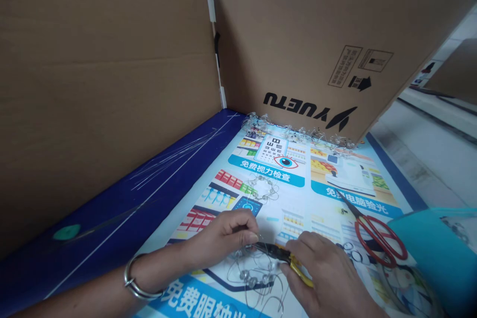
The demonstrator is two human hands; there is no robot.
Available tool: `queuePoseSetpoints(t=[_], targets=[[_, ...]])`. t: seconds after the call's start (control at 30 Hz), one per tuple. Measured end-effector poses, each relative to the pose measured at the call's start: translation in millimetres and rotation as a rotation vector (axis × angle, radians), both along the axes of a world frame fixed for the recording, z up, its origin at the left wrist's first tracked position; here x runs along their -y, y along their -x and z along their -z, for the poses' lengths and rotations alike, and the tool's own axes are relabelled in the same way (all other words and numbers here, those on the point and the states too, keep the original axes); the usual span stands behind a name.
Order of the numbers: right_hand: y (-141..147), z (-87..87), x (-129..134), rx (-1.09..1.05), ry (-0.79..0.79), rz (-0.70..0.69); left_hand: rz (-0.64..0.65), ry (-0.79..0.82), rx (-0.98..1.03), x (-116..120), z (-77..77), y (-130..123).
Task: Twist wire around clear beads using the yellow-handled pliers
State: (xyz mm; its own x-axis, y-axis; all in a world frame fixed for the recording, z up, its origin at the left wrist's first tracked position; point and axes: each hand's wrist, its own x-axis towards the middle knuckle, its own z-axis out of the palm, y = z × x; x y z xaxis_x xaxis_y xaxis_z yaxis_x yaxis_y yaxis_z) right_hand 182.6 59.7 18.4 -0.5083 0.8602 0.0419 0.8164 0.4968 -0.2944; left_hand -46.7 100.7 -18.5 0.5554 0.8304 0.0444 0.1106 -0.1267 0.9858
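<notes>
Over the poster (pixel 294 198), right-hand fingers (pixel 303 251) grip one pair of pliers (pixel 278 252); left-hand fingers (pixel 238 223) pinch beaded wire (pixel 249 278).

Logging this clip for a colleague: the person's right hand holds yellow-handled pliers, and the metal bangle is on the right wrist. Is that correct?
Not quite: the metal bangle is on the left wrist, not the right, as the head view shows. The right hand does hold the yellow-handled pliers.

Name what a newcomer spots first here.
Yellow-handled pliers in the right hand stand out first, bottom centre, tips at beaded wire by the left hand. Red-handled scissors lie at right on a printed poster. Behind, a large cardboard panel printed YUETU fills the top.
</notes>
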Motion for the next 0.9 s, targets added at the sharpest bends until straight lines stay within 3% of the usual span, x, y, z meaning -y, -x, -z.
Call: queuePoseSetpoints(t=[0.57,0.9], targets=[[2.7,-3.3,0.8,0.031,-0.061,-0.041,0.002,-0.007,-0.051,0.7,-0.6,0.6],[4.0,4.8,3.8,0.088,-0.142,-0.079,-0.007,-0.055,-0.072,2.0,-3.9,-0.5]])
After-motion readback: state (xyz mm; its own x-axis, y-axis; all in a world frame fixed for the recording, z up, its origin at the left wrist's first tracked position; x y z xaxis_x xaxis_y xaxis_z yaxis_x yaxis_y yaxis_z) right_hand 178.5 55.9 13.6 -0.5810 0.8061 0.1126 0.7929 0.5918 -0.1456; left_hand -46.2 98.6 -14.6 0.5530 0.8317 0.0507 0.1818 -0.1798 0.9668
